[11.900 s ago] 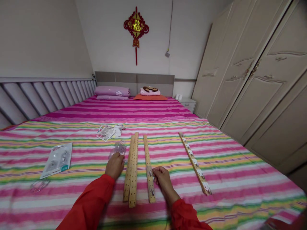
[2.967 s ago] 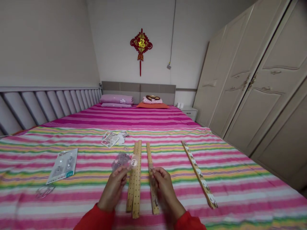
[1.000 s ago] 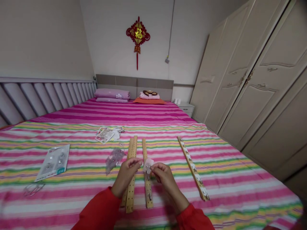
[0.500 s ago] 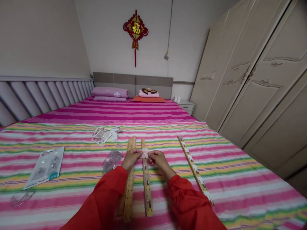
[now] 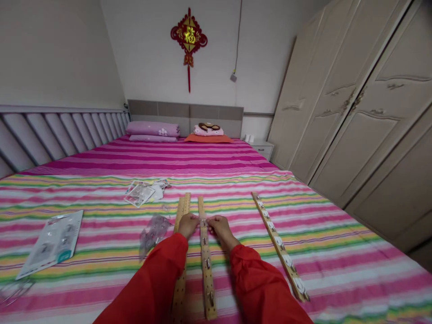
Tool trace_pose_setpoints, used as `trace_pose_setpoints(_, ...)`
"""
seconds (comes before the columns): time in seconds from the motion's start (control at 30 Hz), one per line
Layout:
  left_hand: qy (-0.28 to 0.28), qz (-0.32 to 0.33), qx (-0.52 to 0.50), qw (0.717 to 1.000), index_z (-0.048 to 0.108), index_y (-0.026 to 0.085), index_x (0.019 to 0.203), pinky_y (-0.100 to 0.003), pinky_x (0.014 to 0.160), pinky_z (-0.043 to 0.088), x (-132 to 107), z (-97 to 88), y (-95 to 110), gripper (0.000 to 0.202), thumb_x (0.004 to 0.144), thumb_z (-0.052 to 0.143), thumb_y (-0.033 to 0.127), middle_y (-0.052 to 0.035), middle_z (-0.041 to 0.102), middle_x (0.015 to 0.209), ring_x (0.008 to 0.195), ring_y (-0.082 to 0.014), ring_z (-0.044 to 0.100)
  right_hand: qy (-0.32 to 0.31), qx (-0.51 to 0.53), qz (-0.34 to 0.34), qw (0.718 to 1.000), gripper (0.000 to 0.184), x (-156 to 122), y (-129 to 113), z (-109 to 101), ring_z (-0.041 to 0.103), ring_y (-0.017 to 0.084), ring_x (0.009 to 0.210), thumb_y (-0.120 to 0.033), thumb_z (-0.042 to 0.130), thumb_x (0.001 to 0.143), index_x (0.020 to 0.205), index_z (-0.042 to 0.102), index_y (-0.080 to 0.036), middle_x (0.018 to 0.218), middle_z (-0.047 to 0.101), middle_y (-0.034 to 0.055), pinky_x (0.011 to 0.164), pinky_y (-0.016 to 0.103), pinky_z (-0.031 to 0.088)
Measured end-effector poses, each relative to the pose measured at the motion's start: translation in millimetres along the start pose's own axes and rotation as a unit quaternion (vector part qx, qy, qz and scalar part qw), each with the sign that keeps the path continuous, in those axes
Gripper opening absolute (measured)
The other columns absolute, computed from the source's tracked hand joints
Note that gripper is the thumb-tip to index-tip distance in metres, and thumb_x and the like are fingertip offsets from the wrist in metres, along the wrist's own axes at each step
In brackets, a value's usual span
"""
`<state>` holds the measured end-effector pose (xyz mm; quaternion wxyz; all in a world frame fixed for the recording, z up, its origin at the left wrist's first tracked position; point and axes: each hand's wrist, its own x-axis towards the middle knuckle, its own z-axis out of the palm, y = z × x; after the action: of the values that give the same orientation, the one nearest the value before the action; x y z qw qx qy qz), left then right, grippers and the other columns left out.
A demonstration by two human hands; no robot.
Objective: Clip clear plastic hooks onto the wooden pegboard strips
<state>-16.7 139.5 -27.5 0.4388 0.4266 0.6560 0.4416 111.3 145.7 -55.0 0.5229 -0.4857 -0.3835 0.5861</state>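
A narrow wooden strip with holes (image 5: 206,252) lies lengthwise on the bed between my forearms, with several metal hooks on clear backings along it. Near its far end, a small clear adhesive hook (image 5: 203,222) rests against the wood. My left hand (image 5: 188,226) pinches the left edge of that hook, fingers closed. From the other side my right hand (image 5: 220,228) has its fingertips closed at the right edge. Two more wooden strips with holes (image 5: 180,288) lie beside it, partly under my left hand and sleeve.
To the right lies a wooden strip with white-backed hooks (image 5: 279,245). Left are a crumpled clear plastic pile (image 5: 155,231), opened packets (image 5: 140,193), a hook package (image 5: 54,240) and a wire piece (image 5: 15,290). Everything sits on a striped bedsheet (image 5: 337,252); wardrobes (image 5: 367,135) stand at the right.
The clear adhesive hook has gone from being held raised above the strip to lying down against it. Both hands have lowered with it, and the view has shifted slightly.
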Motion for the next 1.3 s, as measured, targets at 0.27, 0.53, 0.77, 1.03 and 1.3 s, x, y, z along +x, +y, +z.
trace_pose_setpoints(0.27,0.018,0.039,0.104,0.994,0.052,0.017,0.049,-0.020,0.051,0.037,3.1,0.7,1.6,0.019,0.063,0.056,0.005,0.0042,0.052,0.044,0.047,-0.0097,0.052,0.024,-0.013,0.006,1.000,0.012,3.5,5.0,2.5,0.040,0.007,0.029,-0.014,0.063,0.055,0.048,0.054,-0.017,0.032,0.049,-0.0057,0.032,0.019,0.028)
trace_pose_setpoints(0.53,0.018,0.055,0.186,0.981,0.053,0.018,0.051,-0.023,0.054,0.037,8.3,-0.7,-1.2,0.017,0.065,0.057,0.010,0.0009,0.057,0.049,0.054,-0.0136,0.057,0.036,-0.031,0.005,0.999,0.012,5.9,8.8,3.4,0.038,0.007,0.028,-0.012,0.059,0.056,0.047,0.053,-0.018,0.030,0.048,-0.0062,0.031,0.019,0.026)
trace_pose_setpoints(0.77,0.023,0.053,0.231,0.971,0.055,0.018,0.056,-0.023,0.058,0.038,8.1,-0.6,-1.7,0.011,0.065,0.058,0.012,-0.0012,0.061,0.055,0.059,-0.0145,0.059,0.040,-0.048,0.008,0.998,0.012,9.0,12.4,3.8,0.039,0.008,0.028,-0.013,0.059,0.055,0.046,0.053,-0.017,0.030,0.047,-0.0058,0.031,0.019,0.026)
trace_pose_setpoints(1.03,0.028,0.051,0.267,0.962,0.057,0.018,0.062,-0.024,0.060,0.039,9.0,-1.0,-1.1,0.007,0.068,0.062,0.019,-0.0029,0.064,0.062,0.067,-0.0164,0.060,0.044,-0.060,0.008,0.997,0.013,9.8,18.0,2.3,0.038,0.008,0.027,-0.016,0.059,0.057,0.047,0.052,-0.019,0.028,0.045,-0.0063,0.031,0.020,0.026)
trace_pose_setpoints(1.3,0.030,0.034,0.275,0.960,0.062,0.017,0.073,-0.024,0.062,0.039,12.2,2.0,-7.0,0.005,0.068,0.062,0.019,-0.0065,0.070,0.073,0.072,-0.0175,0.063,0.051,-0.066,-0.003,0.996,0.011,13.6,22.7,3.0,0.039,0.008,0.030,-0.014,0.060,0.055,0.047,0.053,-0.018,0.031,0.047,-0.0067,0.034,0.020,0.028)
